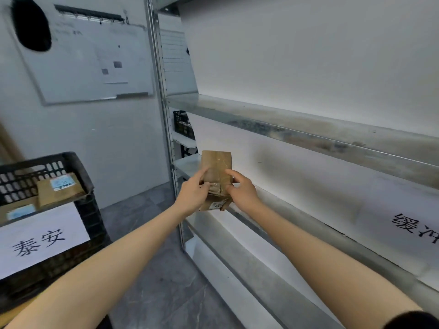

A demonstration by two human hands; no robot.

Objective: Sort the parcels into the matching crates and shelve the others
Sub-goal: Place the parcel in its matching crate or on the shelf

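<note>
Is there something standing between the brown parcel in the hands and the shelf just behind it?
Nothing visible does. The left hand and the right hand hold the parcel upright at the front edge of the shelf, and no other item shows on the stretch of shelf behind it.

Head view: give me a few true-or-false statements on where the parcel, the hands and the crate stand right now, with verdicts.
1. The left hand and the right hand both hold the brown parcel. True.
2. The black crate holds parcels with blue labels. True.
3. The brown parcel lies inside the black crate. False: it is held upright at the metal shelf, apart from the crate.
4. The crate's paper sign is blank. False: it bears two black characters.
</note>
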